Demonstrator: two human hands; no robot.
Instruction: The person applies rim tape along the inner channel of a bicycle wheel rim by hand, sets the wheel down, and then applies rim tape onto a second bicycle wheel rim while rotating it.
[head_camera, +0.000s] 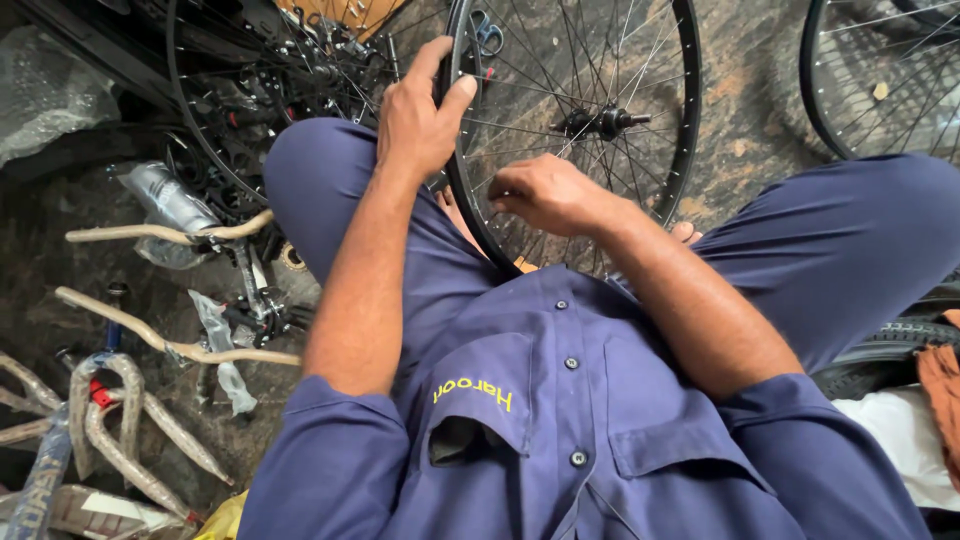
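Your left hand (420, 115) reaches forward and grips the black bicycle wheel (575, 125) at its rim, about ten o'clock from the hub (600, 123), fingers wrapped tight. Your right hand (545, 195) curls at the spokes near six o'clock, fingertips pinched narrow; what they pinch is hidden. The wheel stands between your knees. Wrapped handlebars (170, 235) lie at nine o'clock, and a second wheel (860, 80) at two.

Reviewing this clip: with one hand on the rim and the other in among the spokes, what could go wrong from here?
1. The right hand sits among the spokes of the wheel; if the wheel turned, fingers could be pinched.
2. The left hand alone grips the rim, so the wheel might tip.
3. Wrapped handlebars and parts crowd the floor nearby, a possible snag.
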